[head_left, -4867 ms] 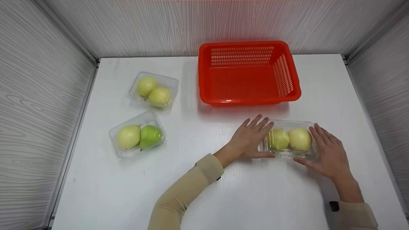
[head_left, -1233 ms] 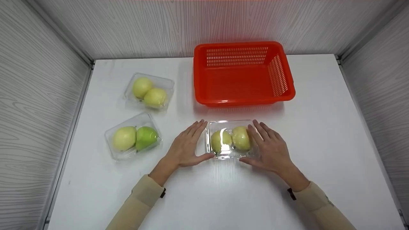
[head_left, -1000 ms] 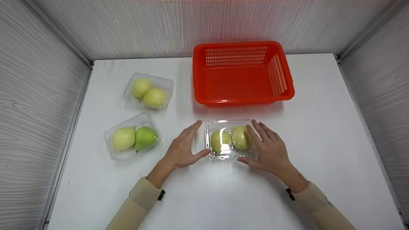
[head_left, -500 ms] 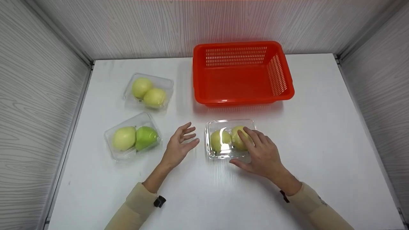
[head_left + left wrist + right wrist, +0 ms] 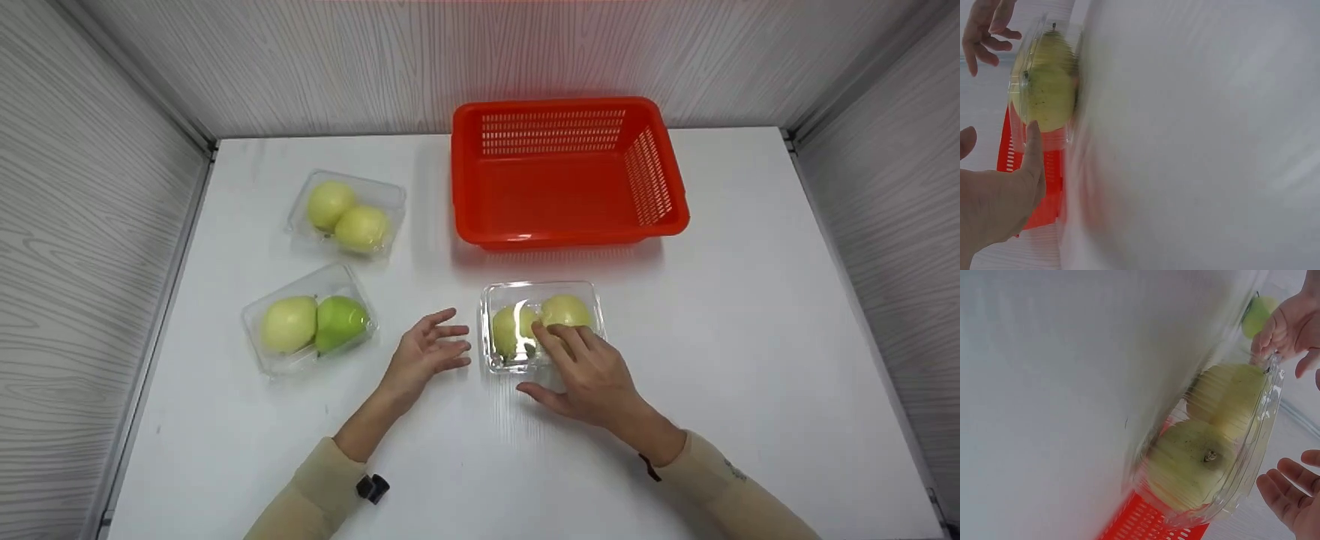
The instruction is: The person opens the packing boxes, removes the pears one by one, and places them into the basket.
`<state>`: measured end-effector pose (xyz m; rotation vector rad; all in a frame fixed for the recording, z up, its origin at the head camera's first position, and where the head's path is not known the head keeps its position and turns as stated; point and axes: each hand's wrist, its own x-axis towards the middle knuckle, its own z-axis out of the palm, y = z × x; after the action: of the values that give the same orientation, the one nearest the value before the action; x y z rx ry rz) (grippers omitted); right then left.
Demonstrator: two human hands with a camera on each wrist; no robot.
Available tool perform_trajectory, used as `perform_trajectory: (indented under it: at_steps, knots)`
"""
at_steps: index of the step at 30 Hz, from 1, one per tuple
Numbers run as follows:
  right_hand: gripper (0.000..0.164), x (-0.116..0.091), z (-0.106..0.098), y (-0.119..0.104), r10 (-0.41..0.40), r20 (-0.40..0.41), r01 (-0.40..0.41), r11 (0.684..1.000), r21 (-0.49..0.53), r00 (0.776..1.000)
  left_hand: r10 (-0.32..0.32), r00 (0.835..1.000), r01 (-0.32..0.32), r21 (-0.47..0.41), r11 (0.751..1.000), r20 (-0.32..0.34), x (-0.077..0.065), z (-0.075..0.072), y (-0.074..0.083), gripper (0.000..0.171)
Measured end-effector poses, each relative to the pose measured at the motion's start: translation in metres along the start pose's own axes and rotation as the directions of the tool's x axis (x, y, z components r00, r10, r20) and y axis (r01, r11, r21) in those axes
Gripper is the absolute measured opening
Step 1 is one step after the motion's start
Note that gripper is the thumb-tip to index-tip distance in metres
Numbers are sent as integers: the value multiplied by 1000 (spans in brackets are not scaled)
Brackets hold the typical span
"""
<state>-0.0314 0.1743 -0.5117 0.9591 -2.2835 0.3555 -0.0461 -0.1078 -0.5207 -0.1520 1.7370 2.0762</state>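
Note:
A lidded clear plastic box (image 5: pixel 487 319) holding two yellow-green fruits (image 5: pixel 568 309), pear-like with stems, sits on the table before me. My right hand (image 5: pixel 596 379) is over its front right corner, fingers spread and slightly bent above the lid, thumb off the front edge. In the right wrist view these fingertips (image 5: pixel 1269 489) show apart from the lid, with nothing between them. Left of the box, my left hand (image 5: pixel 421 358) hovers palm toward it, fingers loosely bent and holding nothing. The left wrist view shows the fruit (image 5: pixel 1050 93) through the box's side.
A red plastic basket (image 5: pixel 570 238) with slotted walls stands behind the box. To the left lie two more clear boxes, one with two yellow-green fruits (image 5: pixel 362 229), the other with a yellow-green fruit (image 5: pixel 289 325) and a brighter green one (image 5: pixel 341 324). Wood-grain panels enclose the white table (image 5: pixel 750 315).
Earlier both hands moved the box leftward from the table's right side to below the basket. Since then the left hand has drawn away leftward, while the right has slid left and nearer across the lid.

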Motion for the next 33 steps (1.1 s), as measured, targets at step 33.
perform_trajectory:
  at_steps: [33]
  knots:
    - [31,3,29,-33,-219,-2,215,956,-199,976,-24,992,39,-127,991,123,12,16,-27,63]
